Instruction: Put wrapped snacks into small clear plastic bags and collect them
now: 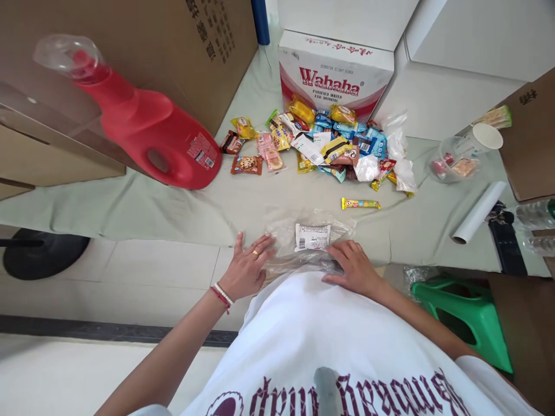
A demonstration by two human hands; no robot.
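Smack in the middle of the clear plastic bag (284, 232), the white packet (313, 237) lies long axis left-to-right, so the right hand (353, 266) at the bag's near right edge is closer than the left hand (248, 263) on its left edge, fingers loosely spread on both, seemingly gripping nothing.

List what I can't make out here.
All in the head view:
White rectangular wrapped packet: contents hidden by its wrapper; fine print too small to read.
Heap of multicoloured wrapped snacks: lower pieces hidden by those on top.
Clear plastic bottles: cut off by the right edge.
White printed shirt: cut off by the bottom edge.
Right hand: whether its fingertips touch the packet is too close to tell.
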